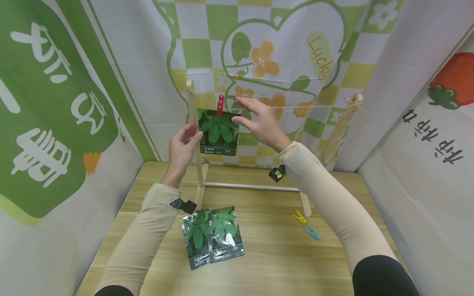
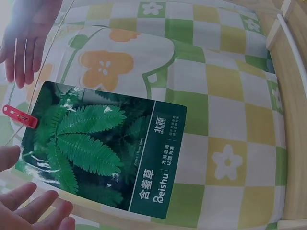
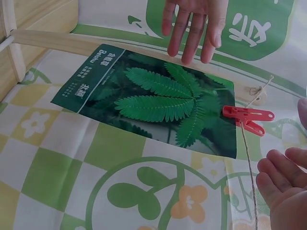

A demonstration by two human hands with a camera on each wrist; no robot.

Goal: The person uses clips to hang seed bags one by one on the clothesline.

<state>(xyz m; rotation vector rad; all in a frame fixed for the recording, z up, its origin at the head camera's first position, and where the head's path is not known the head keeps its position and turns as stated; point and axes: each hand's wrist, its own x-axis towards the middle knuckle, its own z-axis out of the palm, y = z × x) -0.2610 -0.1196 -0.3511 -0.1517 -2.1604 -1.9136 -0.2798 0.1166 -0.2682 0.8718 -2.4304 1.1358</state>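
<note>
On my head feed I record the packet (image 1: 218, 135) at upper centre, hanging because the red clip (image 1: 220, 105) pins it to the string (image 1: 307, 107); left hand (image 1: 183, 142) and right hand (image 1: 264, 123) flank it, fingers extended, pinching nothing.

We see room for a hand under the thin pale string (image 1: 307, 107), above the white crossbar (image 1: 252, 187), between the bare right hand (image 1: 264, 123) and the slim right wooden post (image 1: 340, 127). On the left, the hanging green leaf-printed packet (image 1: 220, 135), its red plastic clothespin (image 1: 220, 105) and the slim left wooden post (image 1: 199, 168) block our way, with the green-and-white checked cloth (image 1: 196, 53) behind.
</note>
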